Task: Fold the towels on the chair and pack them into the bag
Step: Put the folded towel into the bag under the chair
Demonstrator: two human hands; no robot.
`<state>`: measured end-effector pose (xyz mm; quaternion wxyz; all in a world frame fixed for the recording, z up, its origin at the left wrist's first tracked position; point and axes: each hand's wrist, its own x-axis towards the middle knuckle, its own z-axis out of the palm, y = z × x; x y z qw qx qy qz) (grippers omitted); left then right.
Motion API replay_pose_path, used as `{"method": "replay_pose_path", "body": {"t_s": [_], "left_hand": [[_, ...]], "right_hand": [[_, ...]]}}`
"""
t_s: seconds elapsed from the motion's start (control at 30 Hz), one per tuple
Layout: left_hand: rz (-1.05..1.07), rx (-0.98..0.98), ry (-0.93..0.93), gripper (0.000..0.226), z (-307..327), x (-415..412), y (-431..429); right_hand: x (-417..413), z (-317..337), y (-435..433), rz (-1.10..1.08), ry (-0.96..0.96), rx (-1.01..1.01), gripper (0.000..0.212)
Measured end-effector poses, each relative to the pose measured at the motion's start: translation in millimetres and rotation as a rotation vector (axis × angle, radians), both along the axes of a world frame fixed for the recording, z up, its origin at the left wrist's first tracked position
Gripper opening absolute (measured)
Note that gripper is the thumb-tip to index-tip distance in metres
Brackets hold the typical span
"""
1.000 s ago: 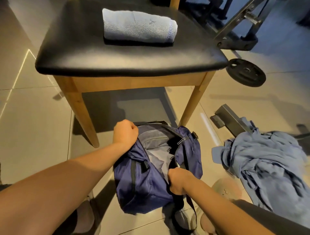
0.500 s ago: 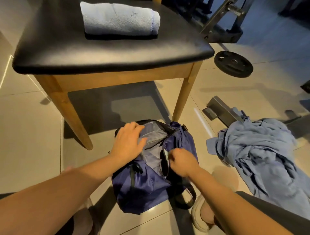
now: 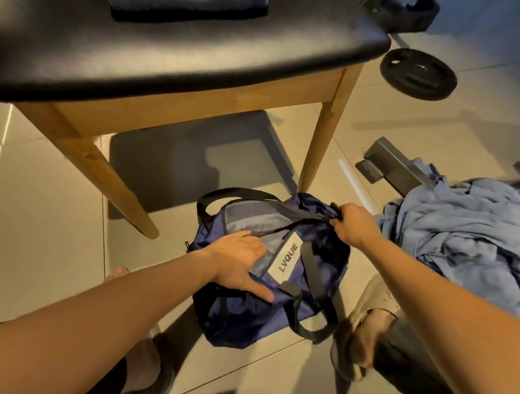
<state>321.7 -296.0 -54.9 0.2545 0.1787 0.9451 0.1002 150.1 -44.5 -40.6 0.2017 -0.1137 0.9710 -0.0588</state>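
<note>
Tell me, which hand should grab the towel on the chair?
Probably left: the left hand lies open on the bag, holding nothing; the right hand is busy pinching the bag's end.

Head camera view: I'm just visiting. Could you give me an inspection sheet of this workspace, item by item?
Surface: tiled floor; black chair seat above it.
Job's things: navy bag on the floor, mouth partly open; towel on the seat, mostly cut off by the frame; crumpled blue cloth on the floor, right of the bag.
Clutter: weight plate and grey metal bar on the floor.
Hands: left hand flat on the bag's opening; right hand grips the bag's right end.
Cables: nothing seen.
Surroundings: dark gym equipment behind the chair.
</note>
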Motion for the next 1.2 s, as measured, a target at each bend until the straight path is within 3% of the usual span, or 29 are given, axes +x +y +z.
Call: {"method": "replay_pose_path", "body": {"t_s": [0.17,0.37,0.47,0.57,0.8,0.97,1.07,1.13,1.2], "left_hand": [[-0.037,0.065,-0.01,0.116,-13,7,8],[-0.114,0.048,-0.028,0.111,-29,2,22],[-0.128,0.002,-0.116,0.109,-32,5,28],[-0.189,-0.074,-0.167,0.103,-26,12,32],[-0.27,-0.095,-0.013,0.111,-18,43,13],[-0.284,-0.046,0.17,0.089,-4,55,-11],[-0.282,-0.031,0.242,0.091,-1,60,-11],[-0.292,-0.068,0.244,0.095,-3,61,-9],[-0.295,-0.078,0.256,0.094,-2,61,-7]], "right_hand": [[4,0,56,0.042,-0.139,0.317,0.036],[14,-22,30,-0.01,-0.01,0.093,0.033],[14,-21,15,0.118,0.1,0.077,0.045],[7,-26,8,0.224,0.154,0.123,0.042],[-15,-39,-9,0.032,0.239,0.149,0.035],[-20,-33,-12,-0.073,0.123,0.17,0.042],[-5,-8,-21,0.112,0.285,0.166,0.045],[15,4,-33,0.439,0.46,0.04,0.046],[40,6,-49,0.752,0.338,-0.05,0.05]]}}
